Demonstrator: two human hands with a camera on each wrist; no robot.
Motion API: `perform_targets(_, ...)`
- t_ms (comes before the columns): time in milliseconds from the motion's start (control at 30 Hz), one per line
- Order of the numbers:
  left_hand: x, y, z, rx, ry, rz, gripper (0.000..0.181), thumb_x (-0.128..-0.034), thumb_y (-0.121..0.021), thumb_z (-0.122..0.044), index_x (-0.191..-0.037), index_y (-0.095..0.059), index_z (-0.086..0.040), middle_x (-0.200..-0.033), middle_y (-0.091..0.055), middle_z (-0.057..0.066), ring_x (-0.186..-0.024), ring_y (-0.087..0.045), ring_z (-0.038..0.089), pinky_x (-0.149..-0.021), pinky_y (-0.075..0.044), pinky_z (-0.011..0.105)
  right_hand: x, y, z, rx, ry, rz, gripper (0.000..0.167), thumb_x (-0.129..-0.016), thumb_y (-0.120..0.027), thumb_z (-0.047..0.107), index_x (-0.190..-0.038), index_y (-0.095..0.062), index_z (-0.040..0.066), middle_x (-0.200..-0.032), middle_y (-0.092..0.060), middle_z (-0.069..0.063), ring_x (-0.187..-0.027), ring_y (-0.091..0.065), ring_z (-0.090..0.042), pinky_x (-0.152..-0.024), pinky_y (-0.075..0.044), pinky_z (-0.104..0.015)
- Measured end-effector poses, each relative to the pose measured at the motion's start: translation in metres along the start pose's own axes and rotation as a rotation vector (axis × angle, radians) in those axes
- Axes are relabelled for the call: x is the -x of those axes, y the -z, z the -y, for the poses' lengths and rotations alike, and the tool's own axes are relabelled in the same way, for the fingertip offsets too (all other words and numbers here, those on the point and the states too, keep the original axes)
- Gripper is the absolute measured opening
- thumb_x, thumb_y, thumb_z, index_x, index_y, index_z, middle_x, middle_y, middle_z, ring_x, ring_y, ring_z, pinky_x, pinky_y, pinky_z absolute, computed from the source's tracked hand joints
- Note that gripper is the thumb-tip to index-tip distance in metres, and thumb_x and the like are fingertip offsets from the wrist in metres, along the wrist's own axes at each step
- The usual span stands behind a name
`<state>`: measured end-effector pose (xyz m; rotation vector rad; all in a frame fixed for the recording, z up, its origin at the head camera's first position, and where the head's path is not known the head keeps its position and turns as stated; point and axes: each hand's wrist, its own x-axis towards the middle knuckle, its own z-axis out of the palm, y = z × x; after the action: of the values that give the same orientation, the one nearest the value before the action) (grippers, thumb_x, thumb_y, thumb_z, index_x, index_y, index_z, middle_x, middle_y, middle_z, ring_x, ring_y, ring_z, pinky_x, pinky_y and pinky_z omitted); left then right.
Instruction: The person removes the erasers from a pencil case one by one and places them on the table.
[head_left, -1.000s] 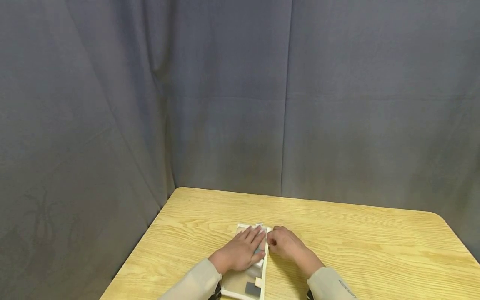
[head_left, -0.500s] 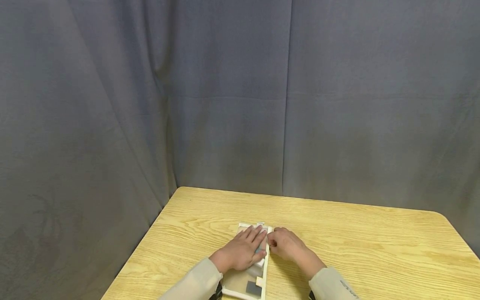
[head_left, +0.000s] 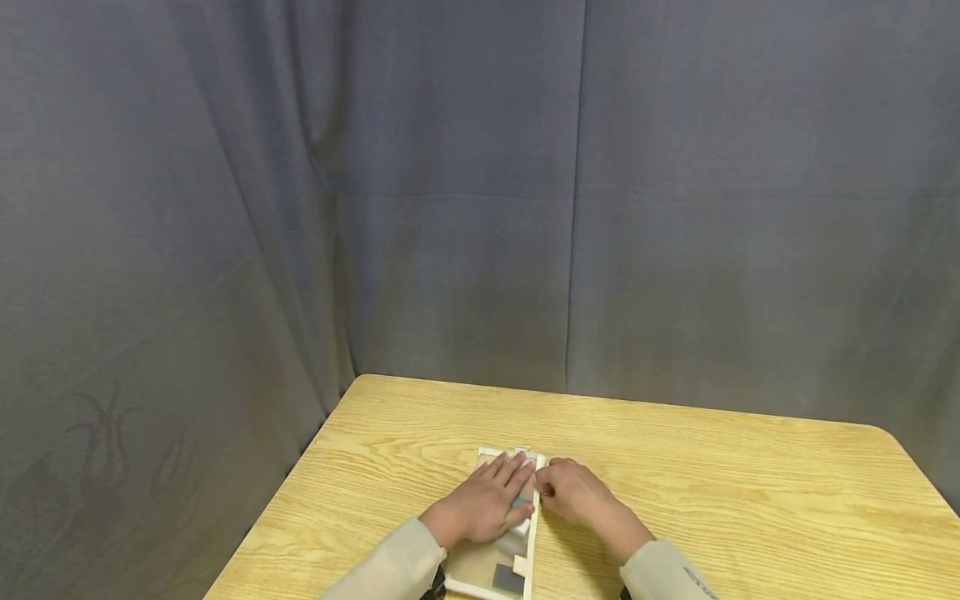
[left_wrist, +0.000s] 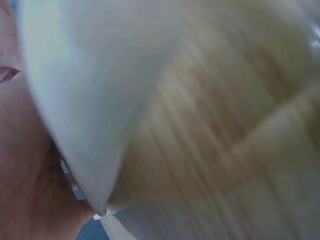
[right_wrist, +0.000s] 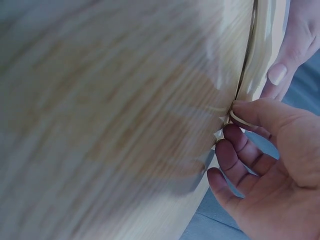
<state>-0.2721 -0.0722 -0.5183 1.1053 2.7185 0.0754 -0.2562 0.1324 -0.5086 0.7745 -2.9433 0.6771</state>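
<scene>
A flat clear pouch (head_left: 472, 564) with cream-white edges lies on the table, a dark grey patch (head_left: 508, 578) and a small pale tab showing at its near end. Across its upper half rests my left hand (head_left: 483, 502), palm down, fingers extended, hiding part of it. At the pouch's right edge, near the far end, my right hand (head_left: 576, 492) pinches the cream strip (right_wrist: 257, 65) between thumb and forefinger; the right wrist view shows this hand (right_wrist: 280, 160) with its other fingers curled. A blurred translucent sheet (left_wrist: 100, 85) fills much of the left wrist view beside the left hand (left_wrist: 30, 165).
The light wood-grain table (head_left: 712, 492) extends beyond the pouch and to both sides. Grey-blue curtains (head_left: 450, 250) hang behind the table and along its left side.
</scene>
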Motion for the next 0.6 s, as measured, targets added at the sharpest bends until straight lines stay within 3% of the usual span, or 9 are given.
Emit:
perform_targets(233,-0.0019,-0.0016,0.0019,0.001,0.001,0.006,0.072,-0.1062,-0.012,-0.058,-0.164,-0.008,-0.015,-0.171,-0.002,0.006,-0.156,-0.007,0.031,-0.124,-0.017,0.052,0.0034,0.0025,0.0031,0.003,0.039,0.009,0.033,-0.085,-0.075,0.0,-0.069,-0.051,0.017,-0.071,-0.043,0.008,-0.066,-0.039,-0.009,-0.057,-0.036,-0.021)
perform_targets(600,-0.0031,-0.0037,0.0021,0.021,0.011,0.013,0.073,-0.105,-0.009,-0.061,-0.164,-0.005,-0.017,-0.171,0.0,0.004,-0.157,-0.004,0.029,-0.125,-0.015,0.051,0.0067,0.0005,0.0068,-0.033,0.03,0.021,0.037,-0.083,-0.076,-0.001,-0.066,-0.049,0.018,-0.068,-0.042,0.008,-0.062,-0.037,-0.007,-0.054,-0.034,-0.02)
